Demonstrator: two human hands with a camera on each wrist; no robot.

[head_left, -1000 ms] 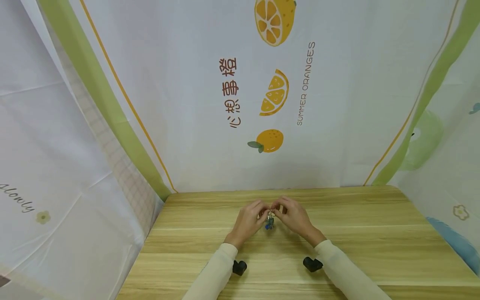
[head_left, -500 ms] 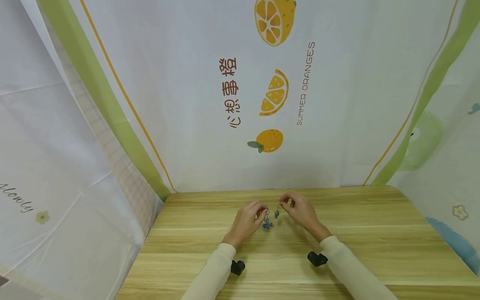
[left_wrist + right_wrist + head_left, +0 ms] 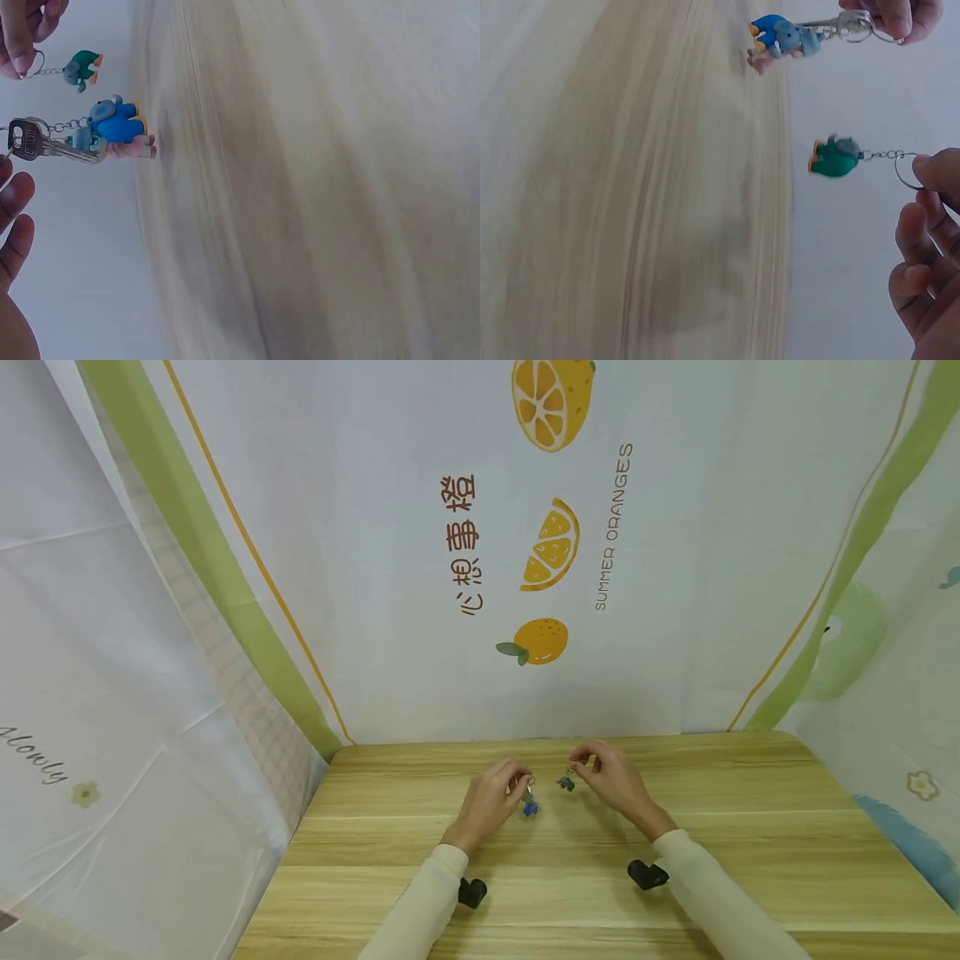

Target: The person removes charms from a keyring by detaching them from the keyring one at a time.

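My left hand [image 3: 491,802] pinches a key ring above the table. From it hang a metal key [image 3: 28,140], an elephant figure in blue [image 3: 118,126] and a pink figure [image 3: 133,148], bunched together and partly hiding each other. To the right, my right hand [image 3: 611,781] holds a separate keychain by its split ring between thumb and finger. A short chain links that ring to a small green elephant figure [image 3: 834,159], which dangles freely. A gap lies between the two hands and their hanging figures.
Beneath both hands is a wood-grain table [image 3: 555,902]. A white cloth with printed oranges [image 3: 390,610] hangs behind its far edge, and more cloth hangs at either side. Black devices [image 3: 472,893] sit at the wrists.
A second ago both hands met at one bunch. The green elephant keychain has come away from it in my right hand, which has moved right; my left hand has shifted slightly left.
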